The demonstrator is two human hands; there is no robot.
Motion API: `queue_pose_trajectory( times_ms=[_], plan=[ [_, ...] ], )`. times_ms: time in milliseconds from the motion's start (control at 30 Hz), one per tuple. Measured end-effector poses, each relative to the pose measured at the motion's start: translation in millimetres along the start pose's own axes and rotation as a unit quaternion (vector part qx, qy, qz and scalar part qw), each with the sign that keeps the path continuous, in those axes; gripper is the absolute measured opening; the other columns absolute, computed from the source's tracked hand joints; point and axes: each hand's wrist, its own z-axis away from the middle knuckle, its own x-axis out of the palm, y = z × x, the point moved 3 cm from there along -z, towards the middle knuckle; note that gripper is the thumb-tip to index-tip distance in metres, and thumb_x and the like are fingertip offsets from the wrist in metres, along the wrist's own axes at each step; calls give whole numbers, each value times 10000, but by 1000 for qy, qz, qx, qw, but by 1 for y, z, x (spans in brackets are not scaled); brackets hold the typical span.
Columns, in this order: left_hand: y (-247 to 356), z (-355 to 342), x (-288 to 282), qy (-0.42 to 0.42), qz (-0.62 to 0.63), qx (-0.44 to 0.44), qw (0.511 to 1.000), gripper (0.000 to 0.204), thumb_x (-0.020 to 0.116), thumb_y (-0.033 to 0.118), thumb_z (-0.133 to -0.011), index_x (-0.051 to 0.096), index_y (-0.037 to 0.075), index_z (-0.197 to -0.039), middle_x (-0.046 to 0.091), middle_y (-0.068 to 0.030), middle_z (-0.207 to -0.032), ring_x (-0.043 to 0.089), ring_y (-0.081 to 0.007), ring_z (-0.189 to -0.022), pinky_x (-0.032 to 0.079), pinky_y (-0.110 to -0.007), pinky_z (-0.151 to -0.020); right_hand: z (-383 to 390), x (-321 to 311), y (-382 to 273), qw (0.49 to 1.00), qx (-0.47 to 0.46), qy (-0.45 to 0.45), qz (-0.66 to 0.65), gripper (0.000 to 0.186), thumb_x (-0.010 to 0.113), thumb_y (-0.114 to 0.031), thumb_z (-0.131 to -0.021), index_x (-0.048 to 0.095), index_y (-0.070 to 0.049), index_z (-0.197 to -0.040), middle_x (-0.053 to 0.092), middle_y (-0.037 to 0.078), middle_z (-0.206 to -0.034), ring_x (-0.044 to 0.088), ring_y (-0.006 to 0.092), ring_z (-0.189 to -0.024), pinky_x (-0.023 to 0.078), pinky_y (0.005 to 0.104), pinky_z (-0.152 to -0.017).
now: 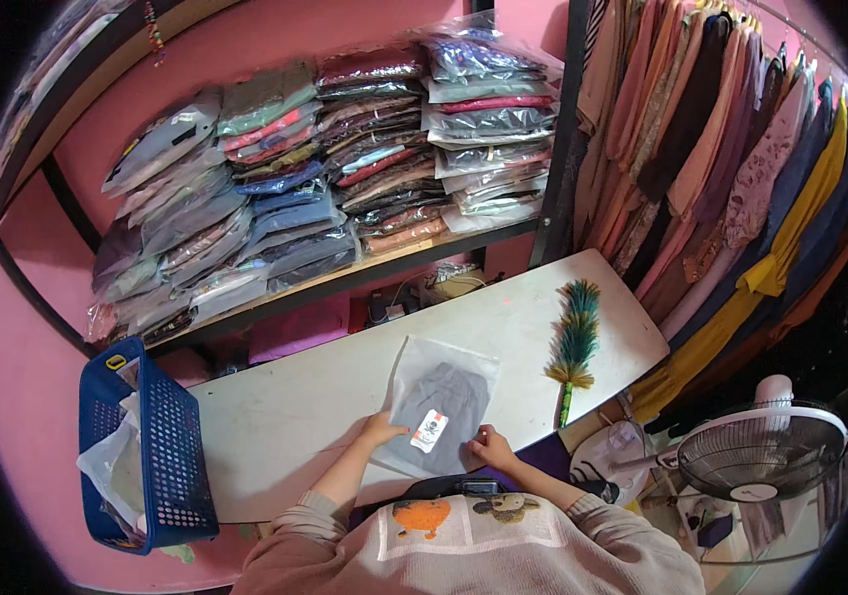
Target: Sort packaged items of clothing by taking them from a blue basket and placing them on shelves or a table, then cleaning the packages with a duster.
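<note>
A clear plastic bag (441,402) with a folded grey garment inside lies flat on the white table (285,416), right in front of me. A small white tag with red on it sits on the bag's near part. My left hand (381,429) rests on the bag's near left edge. My right hand (491,446) presses the bag's near right corner. Both hands have fingers down on the plastic.
A green feather duster (572,342) lies on the table's right side. A blue plastic basket (141,446) with bags stands at the table's left end. Shelves of bagged garments (325,169) run behind; hanging clothes (741,178) fill the right. A fan (756,456) stands at lower right.
</note>
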Motion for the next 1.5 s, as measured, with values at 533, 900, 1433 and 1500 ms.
queue_pose_trajectory(
  times_ms=[533,900,1433,1500],
  plan=[
    [131,61,-88,101,320,244,910,728,622,-9,-739,256,27,-1367,428,-99,-1296,408,-181,-1189,318,-309,-994,-42,-91,-152,850,19,-85,-520,861,522,48,-713,95,-158,-1432,271,88,-1413,333,221,-1258,309,303,-1003],
    [199,125,-298,309,105,445,834,816,629,14,-718,170,-24,-1391,261,-122,-1419,257,-183,-1303,193,-305,-1060,-168,-186,-394,860,-331,-4,-389,849,519,92,-653,181,-62,-1415,266,84,-1427,274,171,-1293,242,273,-1026],
    [188,125,-454,507,-15,426,749,567,636,237,-790,430,-5,-1260,441,-184,-1286,436,-287,-1189,379,-375,-947,-440,-162,-698,766,-452,367,272,552,559,-469,-780,535,-94,-1185,456,199,-1258,394,415,-1182,355,442,-970],
    [150,132,-430,453,42,419,786,549,645,196,-790,437,15,-1265,457,-153,-1284,462,-239,-1164,407,-362,-911,-448,-138,-719,786,-426,348,283,624,485,-549,-793,478,-123,-1249,409,171,-1313,332,410,-1229,302,449,-1008]
  ],
)
